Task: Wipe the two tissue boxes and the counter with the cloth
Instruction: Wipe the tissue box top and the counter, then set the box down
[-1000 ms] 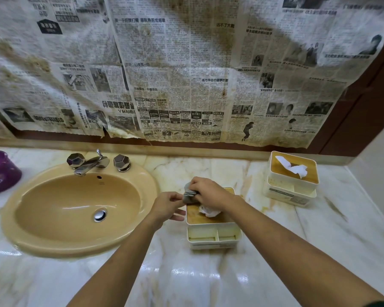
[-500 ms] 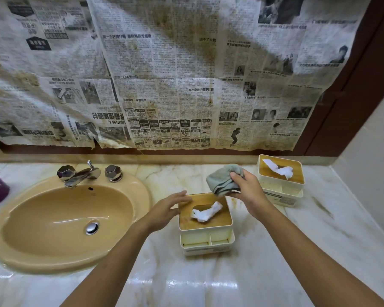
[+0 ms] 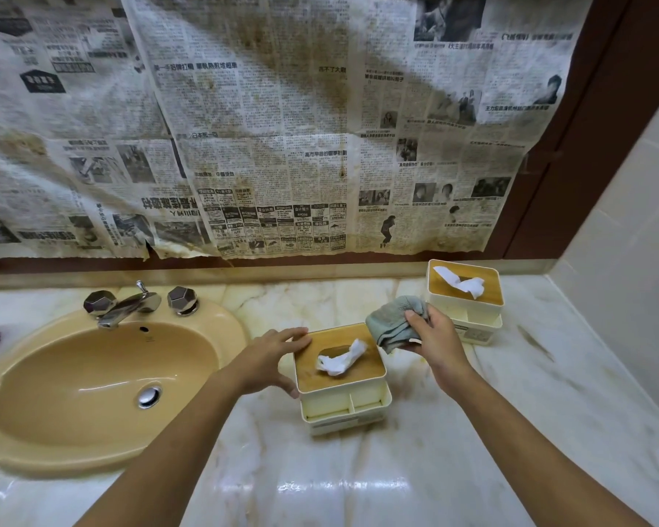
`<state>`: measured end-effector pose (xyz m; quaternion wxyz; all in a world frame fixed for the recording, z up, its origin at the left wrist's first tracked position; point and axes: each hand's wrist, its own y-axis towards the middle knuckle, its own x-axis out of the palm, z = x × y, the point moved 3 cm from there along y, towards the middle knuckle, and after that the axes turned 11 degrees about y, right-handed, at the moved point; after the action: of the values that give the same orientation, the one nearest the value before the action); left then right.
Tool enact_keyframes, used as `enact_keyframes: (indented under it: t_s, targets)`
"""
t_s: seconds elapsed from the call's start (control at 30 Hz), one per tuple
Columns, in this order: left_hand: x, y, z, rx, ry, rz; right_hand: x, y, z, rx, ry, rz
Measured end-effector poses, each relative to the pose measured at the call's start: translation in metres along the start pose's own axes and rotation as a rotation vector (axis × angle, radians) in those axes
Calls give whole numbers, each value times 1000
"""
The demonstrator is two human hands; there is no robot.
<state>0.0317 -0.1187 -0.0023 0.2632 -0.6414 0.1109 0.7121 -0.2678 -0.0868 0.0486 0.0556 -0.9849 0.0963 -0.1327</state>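
Counter scene, one entry. Marble counter: it is carrying two tissue boxes to the right of the sink. Near tissue box: cream body with a wooden lid, it is standing mid-counter with a crumpled white tissue poking from its slot and open compartments facing the viewer. Far tissue box: same make, it is sitting further back against the rear ledge, near the right wall. Left hand: it is lying spread along the near box's left side, fingers fairly straight and reaching onto the lid's far-left corner, thumb touching the near-left edge, grasping nothing. Right hand: it is gripping the bunched grey-green cloth, fingers curled around it, holding it between the two boxes, just above the near lid's far-right corner. Tan sink with chrome faucet: it is occupying the left. Stained newspaper: it is covering the wall behind.
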Motion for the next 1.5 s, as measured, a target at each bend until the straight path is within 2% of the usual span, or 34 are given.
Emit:
enact_keyframes:
  t_s: [0.33,0.43,0.5,0.6,0.67,0.77,0.87,1.0,1.1,1.2,1.33,1.5]
  targets:
    - [4,-13,47,-238,330,383,-19,-3,-5,-82,-59,78]
    - [1,-13,67,-268,415,421,-26,-3,2,-97,-123,113]
    - [2,-11,80,-253,387,375,-30,-4,8,-86,-153,129]
    - [5,-6,83,-328,91,309,-33,-9,17,-76,-173,128]
    - [0,-3,75,-351,-107,343,-35,-12,21,-65,-174,120]
    - [-12,10,53,-388,-281,400,-39,-17,29,-46,-217,128]
    - [-16,31,37,-405,-389,280,-41,-20,37,-38,-269,141]
    - [-12,55,35,-355,-378,161,-39,-26,42,-12,-249,179]
    - [-9,61,40,-284,-265,167,-38,-34,39,-71,-279,165]
    - [-3,59,33,-248,-165,160,-31,-43,39,-165,-468,41]
    - [6,50,18,-204,-165,106,-15,-50,55,-328,-819,-166]
    - [12,38,15,-225,-177,129,17,-59,67,-488,-1062,-278]
